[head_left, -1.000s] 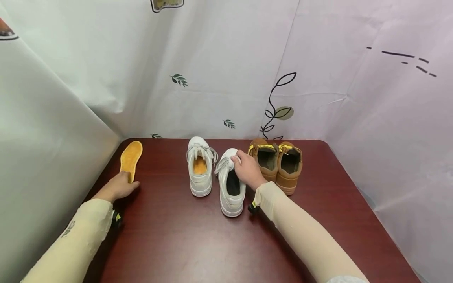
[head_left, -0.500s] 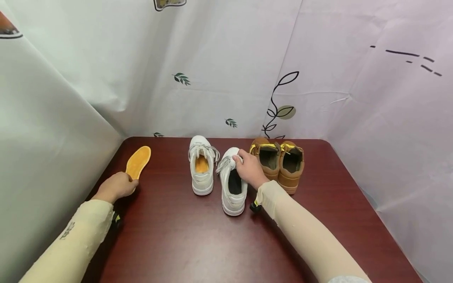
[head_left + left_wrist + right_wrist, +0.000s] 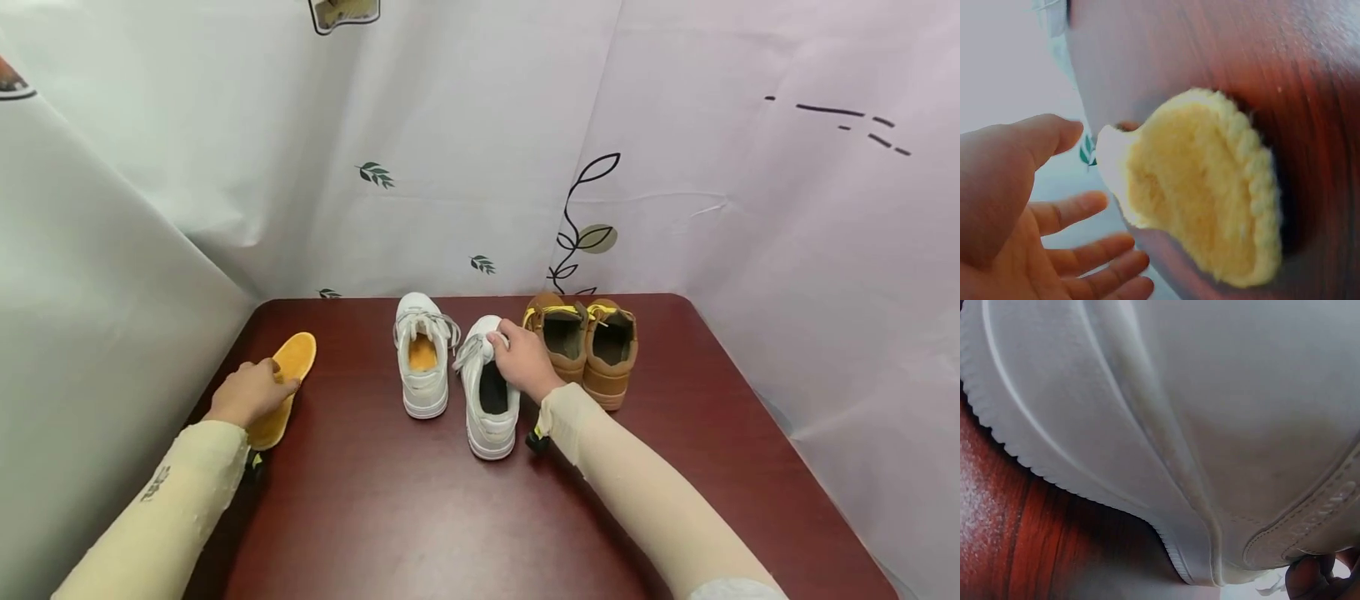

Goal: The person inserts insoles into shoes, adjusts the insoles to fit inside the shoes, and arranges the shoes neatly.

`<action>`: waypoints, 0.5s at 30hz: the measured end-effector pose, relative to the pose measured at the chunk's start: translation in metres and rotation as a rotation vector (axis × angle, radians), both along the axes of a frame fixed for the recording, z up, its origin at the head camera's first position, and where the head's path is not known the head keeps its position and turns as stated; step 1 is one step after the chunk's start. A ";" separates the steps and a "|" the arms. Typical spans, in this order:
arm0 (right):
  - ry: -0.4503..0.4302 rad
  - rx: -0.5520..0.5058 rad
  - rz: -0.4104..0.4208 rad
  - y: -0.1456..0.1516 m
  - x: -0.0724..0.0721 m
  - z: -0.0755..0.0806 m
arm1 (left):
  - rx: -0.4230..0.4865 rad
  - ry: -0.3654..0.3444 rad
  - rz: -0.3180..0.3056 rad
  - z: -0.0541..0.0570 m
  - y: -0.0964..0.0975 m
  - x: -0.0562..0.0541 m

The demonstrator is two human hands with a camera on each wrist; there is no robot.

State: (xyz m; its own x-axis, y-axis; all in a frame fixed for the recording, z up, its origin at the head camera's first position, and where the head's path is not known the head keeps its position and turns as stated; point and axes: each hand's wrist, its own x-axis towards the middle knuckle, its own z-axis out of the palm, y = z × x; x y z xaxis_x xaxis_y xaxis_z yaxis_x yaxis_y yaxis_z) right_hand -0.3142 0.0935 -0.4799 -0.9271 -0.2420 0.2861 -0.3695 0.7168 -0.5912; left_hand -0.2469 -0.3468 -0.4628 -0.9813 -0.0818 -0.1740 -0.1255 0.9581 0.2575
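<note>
My left hand (image 3: pixel 251 392) is over the middle of a yellow fleecy insole (image 3: pixel 296 357) at the table's left side. Its thumb and fingers are spread apart in the left wrist view, with the insole's near end (image 3: pixel 1200 194) beside them, close over the table. With my right hand (image 3: pixel 525 360) I pinch the tongue area of a white lace-up sneaker (image 3: pixel 491 429), whose inside looks dark. The right wrist view is filled by that sneaker's side (image 3: pixel 1147 425), with fingertips (image 3: pixel 1307 575) at its upper edge.
Another white sneaker (image 3: pixel 425 392) stands just left of the gripped one, with yellow lining inside. A pair of brown shoes (image 3: pixel 609 379) with yellow laces is at the back right. A pale printed curtain (image 3: pixel 480 167) closes off the dark red table (image 3: pixel 360 500) behind and at the sides.
The insole has come toward me and turned. My left hand, earlier gripping its near end, is now over its middle with fingers spread. The right hand and sneaker have kept their place.
</note>
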 end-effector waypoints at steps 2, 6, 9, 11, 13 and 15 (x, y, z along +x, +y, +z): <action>-0.005 0.003 0.012 -0.001 -0.001 0.000 | -0.001 -0.045 0.037 -0.003 0.001 0.002; -0.008 0.010 0.027 -0.002 -0.002 0.001 | -0.017 -0.118 0.072 -0.005 0.004 0.005; -0.008 0.012 0.037 -0.002 -0.002 0.001 | -0.037 -0.101 0.072 -0.005 0.007 0.005; -0.006 0.010 0.033 -0.002 -0.003 0.000 | -0.041 -0.100 0.068 -0.006 0.008 0.004; -0.007 0.005 0.029 -0.002 -0.003 0.000 | -0.029 -0.112 0.063 -0.006 0.008 0.004; -0.009 0.002 0.029 -0.002 -0.002 -0.001 | -0.013 -0.127 0.061 -0.007 0.008 0.004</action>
State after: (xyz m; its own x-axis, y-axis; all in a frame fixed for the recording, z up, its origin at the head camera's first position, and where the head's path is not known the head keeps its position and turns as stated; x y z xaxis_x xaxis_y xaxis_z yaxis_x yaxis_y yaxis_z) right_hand -0.3162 0.0918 -0.4809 -0.9223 -0.2698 0.2769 -0.3849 0.7072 -0.5930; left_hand -0.2431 -0.3392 -0.4700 -0.9445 -0.1436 -0.2953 -0.2143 0.9509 0.2232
